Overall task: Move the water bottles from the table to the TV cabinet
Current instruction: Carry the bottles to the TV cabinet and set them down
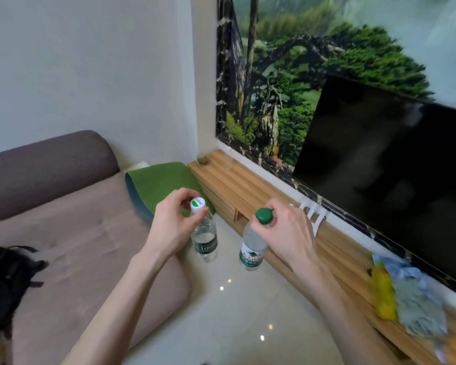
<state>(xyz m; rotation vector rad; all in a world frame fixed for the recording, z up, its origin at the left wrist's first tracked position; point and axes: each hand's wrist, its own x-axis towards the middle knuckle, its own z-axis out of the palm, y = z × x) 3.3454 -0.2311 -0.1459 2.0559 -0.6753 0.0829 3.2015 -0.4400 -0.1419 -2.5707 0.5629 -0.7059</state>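
My left hand (172,219) grips a clear water bottle with a white cap and a dark green label (205,241) by its neck. My right hand (287,230) holds a second clear bottle with a green cap and a green-and-white label (251,252), also by the neck. Both bottles hang upright in the air above the glossy floor, side by side, just left of the long wooden TV cabinet (269,204). The cabinet runs along the wall under the black TV (385,175).
A brown sofa (77,233) fills the left side, with a green cushion (161,185) at its far end and a black bag (5,280) on it. On the cabinet lie white hooks (311,214), crumpled snack bags (406,293) at the right and a small glass (203,159) at the far end.
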